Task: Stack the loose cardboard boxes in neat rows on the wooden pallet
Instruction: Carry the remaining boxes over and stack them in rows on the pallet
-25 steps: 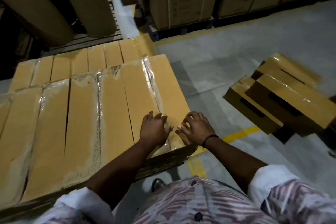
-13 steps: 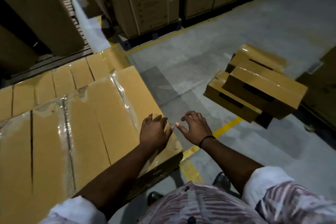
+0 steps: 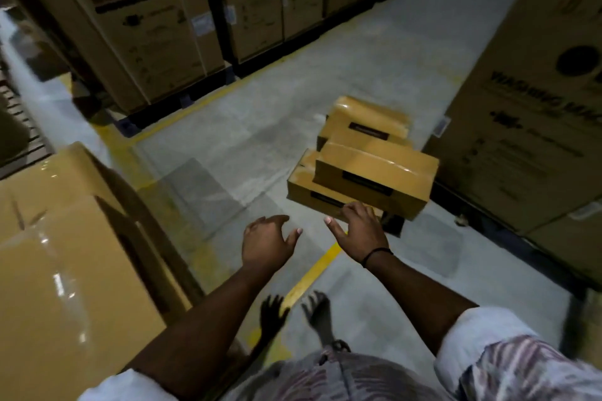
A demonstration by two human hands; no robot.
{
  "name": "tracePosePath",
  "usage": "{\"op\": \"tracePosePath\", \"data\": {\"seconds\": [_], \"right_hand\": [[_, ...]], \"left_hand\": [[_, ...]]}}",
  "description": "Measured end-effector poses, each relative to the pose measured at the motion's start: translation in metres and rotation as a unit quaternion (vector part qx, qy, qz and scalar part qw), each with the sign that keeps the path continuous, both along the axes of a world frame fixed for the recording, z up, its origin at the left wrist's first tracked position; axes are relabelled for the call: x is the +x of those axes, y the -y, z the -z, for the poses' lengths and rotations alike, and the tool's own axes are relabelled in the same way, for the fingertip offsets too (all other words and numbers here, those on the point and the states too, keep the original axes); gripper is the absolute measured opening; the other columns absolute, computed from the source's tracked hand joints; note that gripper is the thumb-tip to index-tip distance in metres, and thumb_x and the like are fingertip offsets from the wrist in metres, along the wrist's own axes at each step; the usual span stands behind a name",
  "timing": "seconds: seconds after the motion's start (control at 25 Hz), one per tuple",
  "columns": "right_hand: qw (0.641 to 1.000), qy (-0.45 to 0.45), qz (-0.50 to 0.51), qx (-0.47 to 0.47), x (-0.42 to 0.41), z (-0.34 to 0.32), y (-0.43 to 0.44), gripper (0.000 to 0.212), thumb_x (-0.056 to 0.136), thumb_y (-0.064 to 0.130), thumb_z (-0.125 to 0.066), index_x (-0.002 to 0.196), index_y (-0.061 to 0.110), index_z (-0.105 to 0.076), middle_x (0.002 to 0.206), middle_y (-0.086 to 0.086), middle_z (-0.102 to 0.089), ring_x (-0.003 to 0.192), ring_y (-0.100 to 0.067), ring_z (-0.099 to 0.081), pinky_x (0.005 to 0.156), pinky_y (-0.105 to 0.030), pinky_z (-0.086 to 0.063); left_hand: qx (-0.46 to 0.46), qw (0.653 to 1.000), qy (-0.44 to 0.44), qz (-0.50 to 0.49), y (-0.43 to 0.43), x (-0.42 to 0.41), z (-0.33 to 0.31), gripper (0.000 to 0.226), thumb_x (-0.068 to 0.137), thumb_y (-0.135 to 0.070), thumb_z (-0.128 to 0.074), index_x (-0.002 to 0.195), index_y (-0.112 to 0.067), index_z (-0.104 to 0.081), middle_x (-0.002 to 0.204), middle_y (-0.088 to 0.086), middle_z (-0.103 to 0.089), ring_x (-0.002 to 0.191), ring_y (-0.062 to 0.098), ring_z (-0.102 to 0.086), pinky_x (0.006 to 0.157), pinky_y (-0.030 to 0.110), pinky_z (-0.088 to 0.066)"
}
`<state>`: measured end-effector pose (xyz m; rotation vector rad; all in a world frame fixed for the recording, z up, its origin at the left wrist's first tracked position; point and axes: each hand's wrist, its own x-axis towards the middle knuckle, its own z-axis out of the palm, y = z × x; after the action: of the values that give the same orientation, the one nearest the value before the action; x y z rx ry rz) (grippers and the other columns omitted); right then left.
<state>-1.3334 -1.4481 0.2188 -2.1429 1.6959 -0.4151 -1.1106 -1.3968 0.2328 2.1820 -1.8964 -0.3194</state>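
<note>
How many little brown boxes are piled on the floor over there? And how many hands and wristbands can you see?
Small brown cardboard boxes piled on the floor: 3 showing
Bare hands: 2, left hand and right hand
Black wristband: 1
Total: 6

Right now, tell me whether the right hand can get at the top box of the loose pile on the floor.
Probably yes. The right hand is empty, fingers spread, at the pile's near edge just short of the top box. Nothing stands between them; contact with the lower box is unclear.
</note>
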Motion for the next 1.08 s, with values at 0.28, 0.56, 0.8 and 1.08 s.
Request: {"op": "tracePosePath", "data": {"seconds": [0.28, 0.56, 0.8, 1.08], "right_hand": [[0.995, -0.004, 0.095, 0.001, -0.106, 0.004, 0.071, 0.046, 0.097, 0.059, -0.049, 0.112, 0.020, -0.069, 0.125, -0.001, -0.057, 0.118, -0.030, -0.048, 0.098, -0.044, -0.044], [0.994, -0.028, 0.103, 0.028, -0.135, 0.027, 0.169, 0.042, 0.099, 0.055, -0.053, 0.116, 0.020, -0.068, 0.125, -0.003, -0.055, 0.118, -0.030, -0.047, 0.099, -0.041, -0.041], [0.989, -0.068, 0.111, 0.070, -0.163, 0.029, 0.293, 0.048, 0.098, 0.059, -0.050, 0.120, 0.020, -0.066, 0.128, -0.004, -0.055, 0.120, -0.031, -0.047, 0.099, -0.043, -0.042], [0.981, -0.140, 0.070, 0.117, -0.177, 0.029, 0.422, 0.049, 0.099, 0.059, -0.045, 0.127, 0.022, -0.061, 0.132, -0.005, -0.052, 0.123, -0.030, -0.045, 0.100, -0.042, -0.039]], "left_hand": [[-0.003, 0.997, -0.020, 0.072, 0.097, -0.101, 0.003, 0.054, 0.090, -0.067, -0.051, 0.117, -0.026, -0.073, 0.105, -0.001, -0.076, 0.100, 0.021, -0.070, 0.086, 0.035, -0.052], [0.054, 0.993, -0.014, 0.105, 0.223, -0.135, 0.031, 0.053, 0.091, -0.068, -0.049, 0.120, -0.029, -0.071, 0.101, -0.004, -0.077, 0.097, 0.022, -0.071, 0.084, 0.034, -0.052], [0.113, 0.988, -0.047, 0.090, 0.354, -0.155, 0.054, 0.054, 0.092, -0.066, -0.050, 0.109, -0.020, -0.073, 0.097, 0.006, -0.075, 0.093, 0.030, -0.070, 0.075, 0.035, -0.053], [0.184, 0.978, -0.082, 0.061, 0.442, -0.161, 0.089, 0.049, 0.096, -0.063, -0.049, 0.112, -0.023, -0.072, 0.107, 0.005, -0.073, 0.101, 0.025, -0.068, 0.080, 0.031, -0.048]]}}
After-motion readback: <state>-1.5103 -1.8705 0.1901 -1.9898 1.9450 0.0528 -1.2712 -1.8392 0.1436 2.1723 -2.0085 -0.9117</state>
